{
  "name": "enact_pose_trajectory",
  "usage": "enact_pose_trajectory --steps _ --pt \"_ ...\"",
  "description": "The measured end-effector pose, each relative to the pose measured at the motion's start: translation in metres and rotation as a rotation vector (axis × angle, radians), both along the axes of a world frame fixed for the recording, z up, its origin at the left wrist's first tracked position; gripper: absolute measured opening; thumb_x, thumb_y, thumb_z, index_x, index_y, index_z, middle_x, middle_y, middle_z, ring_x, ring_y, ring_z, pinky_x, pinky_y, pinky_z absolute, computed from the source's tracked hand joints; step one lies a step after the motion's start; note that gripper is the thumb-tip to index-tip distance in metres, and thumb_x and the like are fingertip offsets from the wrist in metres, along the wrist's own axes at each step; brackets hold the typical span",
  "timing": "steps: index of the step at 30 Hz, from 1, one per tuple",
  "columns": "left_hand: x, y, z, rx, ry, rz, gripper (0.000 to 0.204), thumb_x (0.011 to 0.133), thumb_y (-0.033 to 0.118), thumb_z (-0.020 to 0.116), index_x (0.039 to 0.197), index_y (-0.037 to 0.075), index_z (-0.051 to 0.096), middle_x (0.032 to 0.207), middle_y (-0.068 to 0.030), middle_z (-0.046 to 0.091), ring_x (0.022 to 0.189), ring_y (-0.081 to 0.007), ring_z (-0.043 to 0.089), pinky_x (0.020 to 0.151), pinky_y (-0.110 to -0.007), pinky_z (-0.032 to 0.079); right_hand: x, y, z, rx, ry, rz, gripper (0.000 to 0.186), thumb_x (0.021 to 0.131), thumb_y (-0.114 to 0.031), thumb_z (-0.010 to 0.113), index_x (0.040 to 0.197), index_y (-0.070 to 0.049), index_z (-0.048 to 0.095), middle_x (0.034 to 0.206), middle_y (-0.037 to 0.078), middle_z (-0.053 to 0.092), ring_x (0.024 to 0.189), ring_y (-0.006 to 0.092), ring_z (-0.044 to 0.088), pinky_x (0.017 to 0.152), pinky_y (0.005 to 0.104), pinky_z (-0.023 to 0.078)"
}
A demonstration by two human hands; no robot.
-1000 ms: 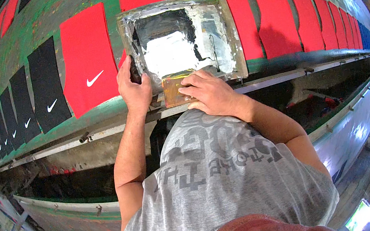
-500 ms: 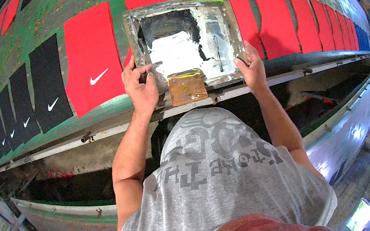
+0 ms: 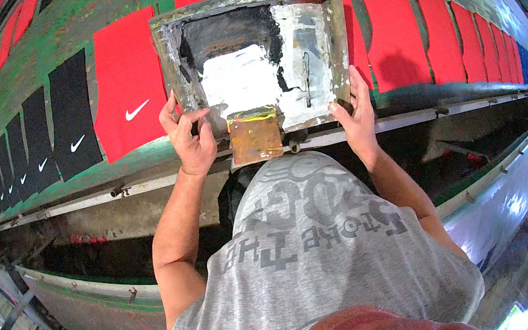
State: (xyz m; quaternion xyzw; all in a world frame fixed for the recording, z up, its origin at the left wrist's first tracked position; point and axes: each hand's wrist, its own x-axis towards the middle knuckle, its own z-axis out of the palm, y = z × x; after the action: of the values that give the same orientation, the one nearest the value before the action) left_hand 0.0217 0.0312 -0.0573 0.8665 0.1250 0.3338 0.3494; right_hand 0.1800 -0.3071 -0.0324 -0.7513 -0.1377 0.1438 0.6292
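Note:
My left hand (image 3: 191, 142) grips the left edge of a rectangular screen-printing frame (image 3: 167, 56), smeared with white and black ink. My right hand (image 3: 355, 116) holds its right edge, thumb on the near side. An orange-brown squeegee blade (image 3: 255, 140) rests at the frame's near middle, between my hands, with neither hand on it. The frame lies over part of a row of red fabric panels (image 3: 392, 34); what is directly under it is hidden. A red panel (image 3: 126, 76) to its left carries a small white printed mark.
Black panels (image 3: 71, 105) with white marks run off to the left, and blue panels (image 3: 526, 54) stand at the far right. All lie on a paint-stained green table (image 3: 38, 45) with a metal rail (image 3: 409, 121) along its near edge. A dark trough (image 3: 96, 236) runs below the rail.
My right hand has left the squeegee for the frame's right edge. The frame, held by both hands, has shifted slightly left, and the squeegee sits lower in view.

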Motion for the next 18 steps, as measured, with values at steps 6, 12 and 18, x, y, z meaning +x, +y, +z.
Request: enact_pose_trajectory --steps 6,12,18 --pt "-0.001 -0.005 0.012 -0.01 -0.038 0.008 0.03 0.082 -0.017 0.067 0.101 0.004 0.077 0.161 -0.0311 0.05 0.146 -0.0398 0.058 0.11 -0.046 0.054 0.009 -0.015 -0.001 -0.007 -0.072 0.097 0.095 0.097 -0.009 0.077 0.177 0.002 0.026 0.165 0.02 0.042 0.152 0.03 0.049 0.13 0.0457 0.038" --pt "-0.006 -0.01 0.023 -0.025 -0.062 0.055 0.021 0.089 -0.013 0.075 0.101 0.004 0.078 0.157 -0.0276 0.058 0.145 -0.0378 0.058 0.115 -0.046 0.049 0.012 -0.018 -0.004 0.054 -0.035 0.127 0.097 0.096 -0.009 0.077 0.177 0.003 0.025 0.167 0.021 0.04 0.154 0.0305 0.046 0.131 0.0463 0.037" --pt "0.002 -0.004 0.035 -0.281 -0.077 0.02 0.025 0.089 -0.014 0.071 0.105 0.003 0.079 0.163 -0.026 0.053 0.144 -0.0376 0.063 0.121 -0.049 0.051 0.013 -0.02 0.012 0.086 -0.01 0.116 0.094 0.096 -0.006 0.072 0.177 0.003 0.025 0.17 0.02 0.037 0.155 0.0312 0.045 0.132 0.0466 0.036"
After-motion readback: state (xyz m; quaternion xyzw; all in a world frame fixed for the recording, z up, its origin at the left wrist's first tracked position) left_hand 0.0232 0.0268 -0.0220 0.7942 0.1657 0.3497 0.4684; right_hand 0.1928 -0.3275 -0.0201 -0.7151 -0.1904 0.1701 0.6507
